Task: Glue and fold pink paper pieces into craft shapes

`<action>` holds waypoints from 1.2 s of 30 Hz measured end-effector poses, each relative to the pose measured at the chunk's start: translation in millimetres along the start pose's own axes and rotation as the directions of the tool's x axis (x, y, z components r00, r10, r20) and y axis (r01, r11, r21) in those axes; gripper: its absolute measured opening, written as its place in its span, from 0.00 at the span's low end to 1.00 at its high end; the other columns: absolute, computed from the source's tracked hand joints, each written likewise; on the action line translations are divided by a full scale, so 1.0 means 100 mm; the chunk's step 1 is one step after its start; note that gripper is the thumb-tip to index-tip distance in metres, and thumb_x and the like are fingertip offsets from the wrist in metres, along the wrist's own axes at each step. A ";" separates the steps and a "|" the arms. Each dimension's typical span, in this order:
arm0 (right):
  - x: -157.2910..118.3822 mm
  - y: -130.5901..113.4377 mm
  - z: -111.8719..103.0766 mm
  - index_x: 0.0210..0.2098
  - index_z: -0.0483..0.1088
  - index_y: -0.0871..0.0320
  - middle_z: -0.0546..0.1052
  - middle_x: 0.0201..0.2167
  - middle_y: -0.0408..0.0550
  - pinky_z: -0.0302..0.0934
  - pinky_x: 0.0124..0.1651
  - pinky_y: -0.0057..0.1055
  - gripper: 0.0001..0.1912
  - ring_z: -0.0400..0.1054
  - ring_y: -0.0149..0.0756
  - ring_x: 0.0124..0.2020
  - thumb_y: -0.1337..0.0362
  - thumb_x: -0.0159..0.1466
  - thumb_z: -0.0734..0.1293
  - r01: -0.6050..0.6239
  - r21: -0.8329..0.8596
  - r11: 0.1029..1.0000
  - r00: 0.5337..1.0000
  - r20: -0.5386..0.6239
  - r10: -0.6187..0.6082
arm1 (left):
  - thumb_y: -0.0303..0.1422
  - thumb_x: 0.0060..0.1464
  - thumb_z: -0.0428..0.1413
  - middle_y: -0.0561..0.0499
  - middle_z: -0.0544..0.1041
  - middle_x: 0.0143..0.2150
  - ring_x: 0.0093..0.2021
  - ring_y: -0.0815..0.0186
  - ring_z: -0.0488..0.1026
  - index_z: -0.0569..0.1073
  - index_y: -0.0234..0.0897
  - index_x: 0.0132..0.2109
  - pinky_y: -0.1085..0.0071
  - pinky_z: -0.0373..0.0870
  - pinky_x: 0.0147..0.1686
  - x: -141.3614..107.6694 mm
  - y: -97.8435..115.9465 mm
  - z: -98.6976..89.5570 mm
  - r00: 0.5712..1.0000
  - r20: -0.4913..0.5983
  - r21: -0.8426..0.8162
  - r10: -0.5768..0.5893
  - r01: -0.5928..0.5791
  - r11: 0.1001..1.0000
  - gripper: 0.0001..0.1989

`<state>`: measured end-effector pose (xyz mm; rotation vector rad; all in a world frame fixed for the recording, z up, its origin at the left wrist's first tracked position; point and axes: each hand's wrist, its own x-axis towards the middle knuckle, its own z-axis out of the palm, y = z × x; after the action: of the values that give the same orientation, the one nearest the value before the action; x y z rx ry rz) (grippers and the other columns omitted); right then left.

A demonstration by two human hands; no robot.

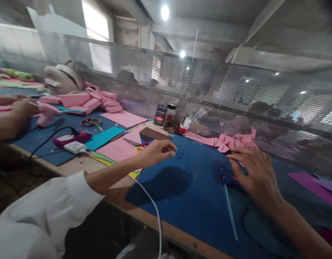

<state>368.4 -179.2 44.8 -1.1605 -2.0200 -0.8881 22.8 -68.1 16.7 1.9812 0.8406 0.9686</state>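
My left hand (pixel 158 153) hovers over the left part of the blue mat (pixel 182 194), its fingers curled together; whatever they hold, if anything, is too small to make out. Small black dots (pixel 180 154) lie scattered on the mat just right of its fingertips. At the right, my right hand (pixel 252 171) has its fingers spread and thumb apart, over a dark blue glue gun (pixel 230 179) that it partly hides. A clear glue stick (pixel 230 212) extends from the gun toward me. Pink pieces with black dots (pixel 233 141) lie just beyond my right hand.
Scissors (pixel 132 142), pink sheets (pixel 114 148) and a teal sheet (pixel 105 138) lie left. A purple power strip (pixel 71 138) and white cable (pixel 152 201) are nearer. A red-white cup (pixel 184 126) stands by the mesh partition (pixel 209 93). Another person's hand (pixel 23 109) works far left.
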 end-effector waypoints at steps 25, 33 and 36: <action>1.40 -1.73 1.68 0.51 0.74 0.58 0.79 0.50 0.56 0.63 0.53 0.39 0.13 0.72 0.47 0.53 0.58 0.72 0.64 0.150 0.388 0.909 0.723 0.584 -0.369 | 0.30 0.62 0.50 0.45 0.81 0.54 0.57 0.54 0.74 0.80 0.43 0.50 0.60 0.63 0.59 -0.94 -0.72 -1.14 0.999 -0.008 0.826 -0.051 0.036 0.563 0.15; 1.52 -1.84 2.08 0.52 0.72 0.61 0.77 0.51 0.58 0.69 0.52 0.41 0.15 0.74 0.46 0.51 0.59 0.71 0.66 0.073 0.289 0.954 0.682 0.684 -0.260 | 0.27 0.63 0.52 0.43 0.83 0.46 0.47 0.56 0.79 0.80 0.39 0.47 0.63 0.68 0.48 -0.72 -0.82 -1.18 0.995 0.073 0.922 -0.069 -0.041 0.385 0.12; 1.54 -1.84 2.11 0.57 0.70 0.59 0.75 0.54 0.53 0.71 0.51 0.45 0.18 0.73 0.43 0.50 0.57 0.71 0.67 0.037 0.279 0.960 0.673 0.703 -0.230 | 0.28 0.63 0.53 0.44 0.83 0.46 0.48 0.55 0.78 0.80 0.39 0.46 0.63 0.67 0.47 -0.68 -0.82 -1.17 0.993 0.090 0.932 -0.072 -0.059 0.357 0.11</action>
<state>101.4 -9.9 2.2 -1.3693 -2.7946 -0.1891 -127.6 -42.8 -25.7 2.9503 1.5755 0.2659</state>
